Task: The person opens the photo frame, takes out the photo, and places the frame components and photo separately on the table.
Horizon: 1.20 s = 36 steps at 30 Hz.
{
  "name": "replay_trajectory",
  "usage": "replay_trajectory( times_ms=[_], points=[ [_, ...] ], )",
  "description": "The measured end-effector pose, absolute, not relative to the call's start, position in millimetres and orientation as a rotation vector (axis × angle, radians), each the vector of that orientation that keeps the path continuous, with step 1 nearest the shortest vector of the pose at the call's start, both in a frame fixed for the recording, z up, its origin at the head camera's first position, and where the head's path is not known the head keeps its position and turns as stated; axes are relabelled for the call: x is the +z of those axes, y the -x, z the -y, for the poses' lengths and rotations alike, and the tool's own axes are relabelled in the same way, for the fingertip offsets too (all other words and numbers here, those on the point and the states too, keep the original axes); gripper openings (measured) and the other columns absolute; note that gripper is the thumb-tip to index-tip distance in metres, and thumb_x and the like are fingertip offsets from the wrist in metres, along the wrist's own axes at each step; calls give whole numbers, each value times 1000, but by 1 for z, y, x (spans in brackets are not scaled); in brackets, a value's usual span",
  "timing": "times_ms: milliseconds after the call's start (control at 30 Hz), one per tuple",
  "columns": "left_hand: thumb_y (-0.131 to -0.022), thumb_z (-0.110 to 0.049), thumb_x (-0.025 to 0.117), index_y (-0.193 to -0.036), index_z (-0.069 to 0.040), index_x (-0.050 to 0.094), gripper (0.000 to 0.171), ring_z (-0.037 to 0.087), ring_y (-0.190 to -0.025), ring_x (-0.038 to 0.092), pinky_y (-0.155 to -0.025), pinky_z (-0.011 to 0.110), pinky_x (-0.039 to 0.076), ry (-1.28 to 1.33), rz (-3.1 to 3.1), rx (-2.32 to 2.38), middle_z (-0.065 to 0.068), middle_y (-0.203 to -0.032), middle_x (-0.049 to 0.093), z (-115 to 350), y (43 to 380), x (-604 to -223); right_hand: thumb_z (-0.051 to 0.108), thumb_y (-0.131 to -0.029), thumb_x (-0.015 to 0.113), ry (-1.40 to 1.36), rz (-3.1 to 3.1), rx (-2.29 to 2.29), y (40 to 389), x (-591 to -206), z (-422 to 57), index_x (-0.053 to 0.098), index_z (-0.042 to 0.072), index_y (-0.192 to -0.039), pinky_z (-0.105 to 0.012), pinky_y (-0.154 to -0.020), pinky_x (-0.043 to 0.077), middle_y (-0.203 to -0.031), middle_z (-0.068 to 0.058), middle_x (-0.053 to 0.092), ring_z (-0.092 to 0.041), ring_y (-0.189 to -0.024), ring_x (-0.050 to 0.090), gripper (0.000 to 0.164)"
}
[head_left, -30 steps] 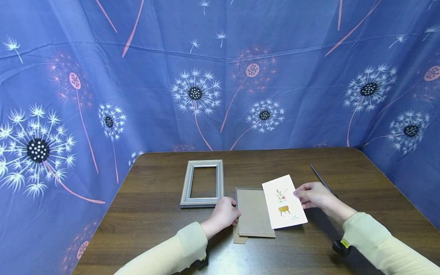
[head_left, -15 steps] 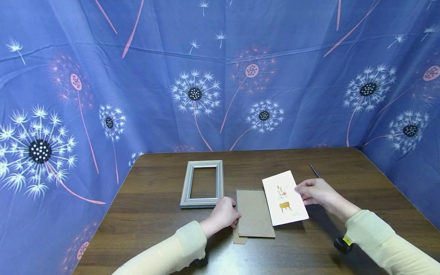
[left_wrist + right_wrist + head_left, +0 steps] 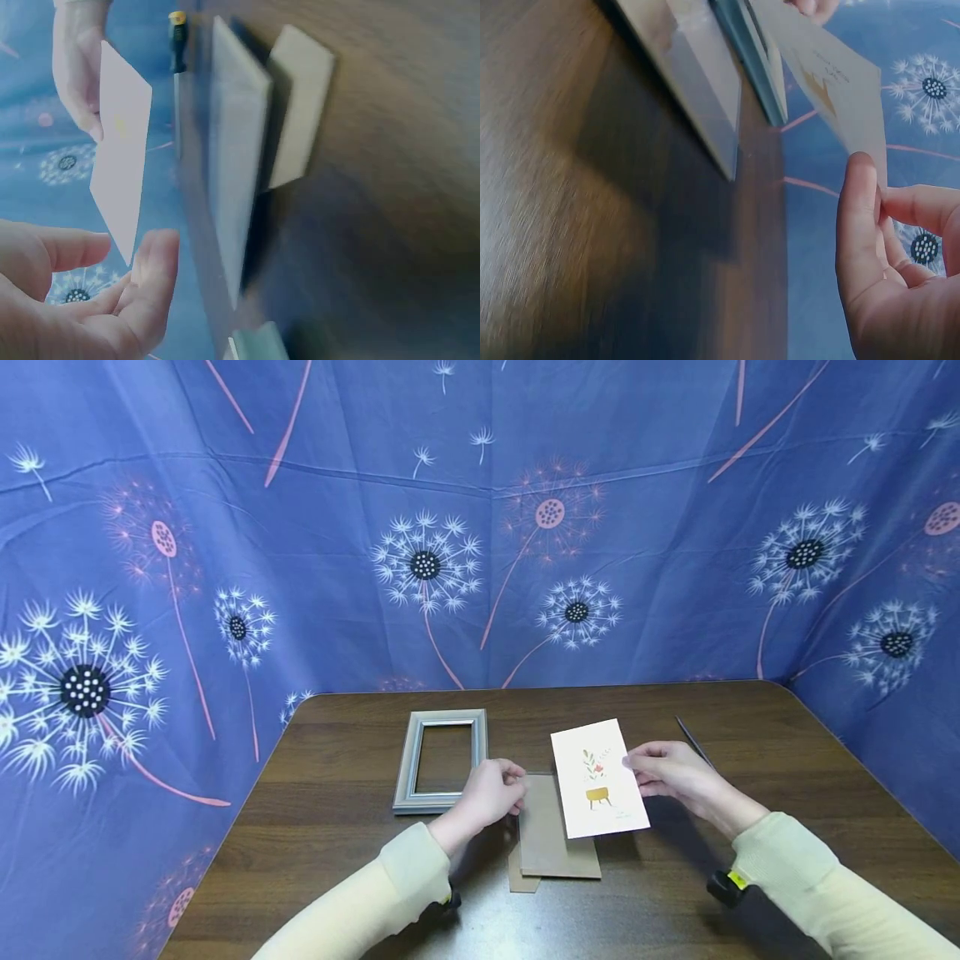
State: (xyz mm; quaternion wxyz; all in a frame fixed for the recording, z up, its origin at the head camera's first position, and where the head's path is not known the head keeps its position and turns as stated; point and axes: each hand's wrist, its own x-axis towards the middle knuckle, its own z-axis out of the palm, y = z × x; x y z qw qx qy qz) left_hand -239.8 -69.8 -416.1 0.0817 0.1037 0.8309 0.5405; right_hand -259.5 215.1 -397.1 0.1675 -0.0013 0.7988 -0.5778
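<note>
My right hand [image 3: 678, 777] pinches the right edge of a white card [image 3: 597, 814] printed with a plant in a yellow pot. The card hangs tilted above a stack of a clear-edged sheet and a grey-brown backing board [image 3: 551, 852]. My left hand [image 3: 489, 793] hovers at the stack's upper left corner. In the left wrist view, the thumb [image 3: 75, 247] and fingers stand apart, with the card's lower corner close to the gap; whether they touch it is unclear. To the left lies an empty silver-grey picture frame [image 3: 405, 768], partly behind my left hand.
A brown cardboard piece [image 3: 522, 881] pokes out from under the stack's lower left. At the right lies a screwdriver [image 3: 178, 45] with a black and yellow handle; my right hand hides part of it in the head view. A blue dandelion-print cloth [image 3: 480, 527] hangs behind the wooden table [image 3: 337, 860].
My right hand has carried the card left and up, over the stack. The left hand has let go of the stack's left edge and risen toward its upper corner, fingers parting.
</note>
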Motion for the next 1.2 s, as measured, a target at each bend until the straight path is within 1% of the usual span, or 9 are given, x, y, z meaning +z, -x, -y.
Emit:
replay_trajectory(
  times_ms=[33, 133, 267, 367, 467, 533, 867, 1000, 1200],
  points=[
    [-89, -4, 60, -105, 12, 60, 22, 29, -62, 67, -57, 35, 60, -286, -2453, 1645, 24, -81, 67, 69, 242, -415, 17, -92, 59, 4, -2263, -1660, 260, -397, -213, 49, -16, -118, -28, -68, 59, -85, -6, 65, -14, -74, 63, 43],
    [-90, -7, 61, -107, 11, 60, 25, 31, -71, 68, -62, 33, 60, -217, -2365, 1735, 23, -87, 67, 66, 247, -414, 17, -92, 60, 12, -2226, -1713, 261, -396, -205, 49, -15, -117, -27, -68, 59, -84, -5, 65, -13, -73, 63, 42],
    [-91, -8, 60, -106, 10, 61, 24, 35, -78, 68, -67, 35, 60, -137, -2247, 1853, 25, -92, 66, 64, 255, -411, 15, -92, 60, 27, -2172, -1772, 262, -396, -197, 51, -14, -114, -27, -67, 59, -81, -4, 65, -12, -71, 63, 37],
    [-92, -8, 59, -105, 10, 61, 22, 29, -72, 68, -68, 35, 60, -76, -2163, 1930, 26, -93, 65, 64, 263, -410, 15, -92, 60, 33, -2146, -1799, 264, -397, -191, 52, -12, -111, -27, -67, 58, -81, -3, 65, -12, -70, 63, 34],
    [-92, -8, 59, -105, 9, 62, 22, 18, -64, 64, -68, 33, 60, -22, -2117, 1966, 22, -89, 65, 65, 271, -410, 14, -91, 60, 26, -2123, -1828, 267, -399, -187, 53, -11, -111, -27, -66, 58, -80, -3, 65, -12, -70, 63, 32],
    [-92, -8, 60, -104, 9, 62, 21, 13, -61, 61, -68, 33, 60, 5, -2102, 1975, 20, -86, 65, 65, 275, -410, 14, -91, 60, 31, -2105, -1848, 269, -401, -184, 53, -11, -111, -27, -66, 58, -80, -3, 65, -12, -69, 63, 32],
    [-89, -7, 63, -99, 6, 63, 16, 15, -62, 61, -65, 30, 60, 47, -2183, 1916, 11, -79, 62, 68, 286, -407, 15, -90, 63, 19, -2099, -1871, 283, -406, -174, 55, -7, -110, -26, -66, 58, -78, -2, 64, -12, -67, 62, 30],
    [-89, -6, 63, -98, 5, 64, 14, 15, -61, 60, -65, 30, 60, 66, -2221, 1899, 9, -76, 60, 68, 293, -406, 16, -91, 63, 13, -2107, -1867, 289, -407, -170, 53, -8, -113, -26, -67, 59, -78, -1, 64, -12, -68, 62, 35],
    [-89, -7, 63, -97, 4, 65, 14, 17, -62, 61, -66, 31, 60, 120, -2261, 1858, 11, -77, 62, 71, 303, -405, 16, -91, 61, 18, -2135, -1854, 300, -409, -164, 53, -10, -114, -26, -68, 59, -78, -1, 63, -10, -67, 62, 35]
  ],
)
